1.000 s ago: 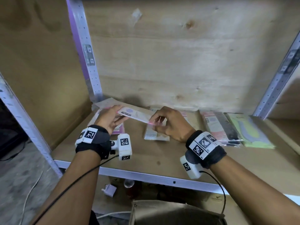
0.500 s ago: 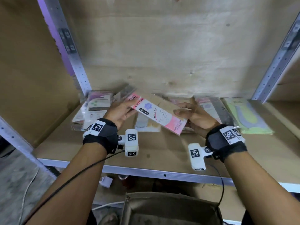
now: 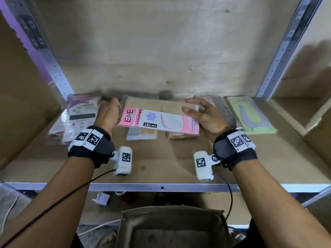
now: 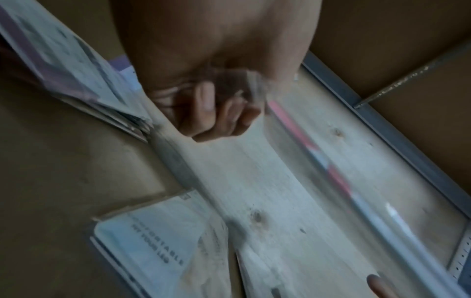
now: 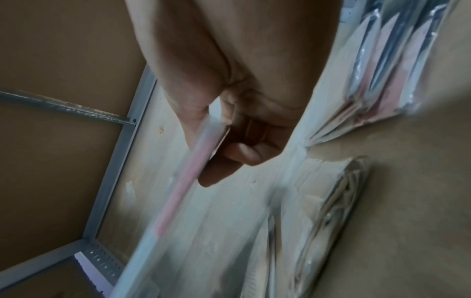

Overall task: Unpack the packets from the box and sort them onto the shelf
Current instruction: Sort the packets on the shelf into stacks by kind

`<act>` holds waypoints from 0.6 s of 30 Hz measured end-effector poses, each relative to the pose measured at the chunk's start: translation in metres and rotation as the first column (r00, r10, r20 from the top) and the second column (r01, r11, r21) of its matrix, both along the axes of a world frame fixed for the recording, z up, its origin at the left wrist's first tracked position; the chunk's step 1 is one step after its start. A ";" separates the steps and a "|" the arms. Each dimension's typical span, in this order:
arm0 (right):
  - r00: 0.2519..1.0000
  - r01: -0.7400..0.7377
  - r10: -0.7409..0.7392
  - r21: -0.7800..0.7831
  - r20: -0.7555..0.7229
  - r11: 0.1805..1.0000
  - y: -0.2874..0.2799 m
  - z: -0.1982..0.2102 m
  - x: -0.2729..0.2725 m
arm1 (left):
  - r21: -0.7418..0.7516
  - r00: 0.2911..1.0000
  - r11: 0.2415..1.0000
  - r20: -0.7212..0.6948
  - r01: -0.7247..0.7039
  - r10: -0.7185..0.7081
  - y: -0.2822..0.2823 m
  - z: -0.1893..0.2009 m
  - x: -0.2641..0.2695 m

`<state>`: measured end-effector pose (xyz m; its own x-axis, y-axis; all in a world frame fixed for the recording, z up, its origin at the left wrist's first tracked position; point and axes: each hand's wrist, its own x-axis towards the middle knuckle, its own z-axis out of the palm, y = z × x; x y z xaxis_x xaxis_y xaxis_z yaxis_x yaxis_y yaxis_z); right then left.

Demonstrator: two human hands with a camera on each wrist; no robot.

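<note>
the pink stocking packet (image 3: 158,120) sits flatter and more level than half a second ago, lifted above the wooden shelf (image 3: 161,169); the left hand (image 3: 107,114) pinches its left end, fingers curled; the right hand (image 3: 203,115) pinches its right end, thumb on top; beneath lie other packets, a purple stack (image 3: 78,117) left, a green packet (image 3: 250,117) right; plywood back wall (image 3: 161,51); an open cardboard box (image 3: 172,228) waits below.

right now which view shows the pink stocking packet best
The head view: the pink stocking packet faces the camera, its printed front readable, held at each end by the left hand and right hand. Both wrist views show it only edge-on and blurred, a thin pink strip running away from the fingers.
</note>
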<state>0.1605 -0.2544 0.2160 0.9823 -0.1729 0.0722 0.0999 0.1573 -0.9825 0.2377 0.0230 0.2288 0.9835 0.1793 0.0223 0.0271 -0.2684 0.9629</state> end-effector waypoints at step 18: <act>0.994 -0.079 0.090 0.143 -0.069 0.987 0.014 -0.013 -0.006 | -0.464 0.908 0.812 -0.038 0.355 -0.418 0.003 0.003 -0.034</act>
<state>0.1540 -0.2402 0.2029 0.9955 -0.0920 -0.0214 0.0071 0.2983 -0.9544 0.2036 0.0256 0.2319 0.9613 -0.2567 -0.1003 0.1455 0.1633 0.9758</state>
